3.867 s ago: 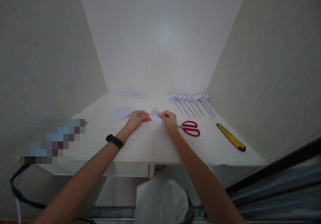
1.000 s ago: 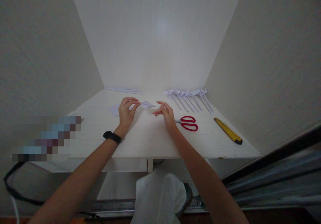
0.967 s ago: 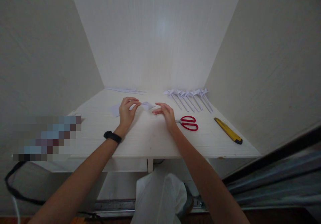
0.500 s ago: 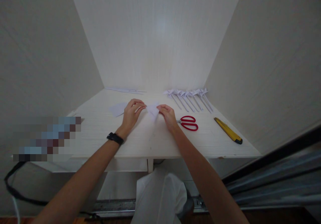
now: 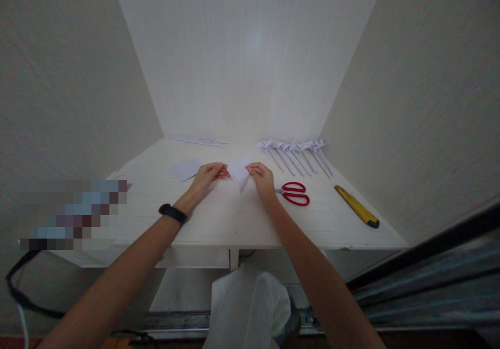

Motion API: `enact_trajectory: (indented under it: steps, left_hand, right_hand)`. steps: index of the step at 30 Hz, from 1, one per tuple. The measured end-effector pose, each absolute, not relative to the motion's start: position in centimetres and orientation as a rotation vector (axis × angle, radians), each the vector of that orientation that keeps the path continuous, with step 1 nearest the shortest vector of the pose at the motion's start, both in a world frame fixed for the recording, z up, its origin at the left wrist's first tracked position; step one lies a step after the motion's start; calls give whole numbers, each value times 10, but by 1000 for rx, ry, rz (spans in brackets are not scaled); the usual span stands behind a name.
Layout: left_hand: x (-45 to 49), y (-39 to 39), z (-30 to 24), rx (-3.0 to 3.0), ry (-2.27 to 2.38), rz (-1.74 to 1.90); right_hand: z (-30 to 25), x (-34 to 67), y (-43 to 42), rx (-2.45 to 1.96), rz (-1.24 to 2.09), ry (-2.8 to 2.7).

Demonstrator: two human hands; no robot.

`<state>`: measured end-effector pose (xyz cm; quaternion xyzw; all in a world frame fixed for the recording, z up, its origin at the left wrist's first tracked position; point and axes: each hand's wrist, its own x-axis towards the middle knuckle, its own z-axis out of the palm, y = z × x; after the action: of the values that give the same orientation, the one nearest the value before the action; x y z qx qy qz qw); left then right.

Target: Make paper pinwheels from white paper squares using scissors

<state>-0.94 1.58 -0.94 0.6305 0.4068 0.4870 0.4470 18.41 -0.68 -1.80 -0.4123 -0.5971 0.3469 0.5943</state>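
A pale back wall (image 5: pixel 250 67) rises beyond the grip, flanked by grey side walls (image 5: pixel 74 73). Beneath the grip spreads a white table (image 5: pixel 230 224), its front edge on the near side of the hands. Two bare forearms (image 5: pixel 308 255) run up to the grip from that near side. Beyond it and to the right lies a row of folded paper pinwheels (image 5: pixel 291 147), their thin sticks slanting back toward the near right. Beyond it and to the left, thin paper strips (image 5: pixel 195 141) lie by the back wall. Well to the right of the grip rests a yellow cutter (image 5: pixel 356 207); between the two, just beside the right wrist, are red-handled scissors (image 5: pixel 295 193).

The right hand (image 5: pixel 262 178) pinches the right side of a small white paper piece, thumb and finger closed on it. The left hand (image 5: pixel 210 176) has its fingertips at the paper's left edge; I cannot tell whether they clamp it. Flat paper (image 5: pixel 185 170) lies left of the grip, partly behind the left hand. The paper piece (image 5: pixel 239 173) sits between the hands, over the table, one corner pointing toward the person. Nearer than the grip, a black band (image 5: pixel 172 213) circles the left wrist.
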Motion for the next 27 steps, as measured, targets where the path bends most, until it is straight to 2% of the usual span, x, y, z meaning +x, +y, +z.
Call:
enact_trajectory:
  steps: [27]
  left_hand:
    - [-7,7,-1,1512,1040,1157]
  right_hand:
    - [-29,183,1,-1070,772,-1405]
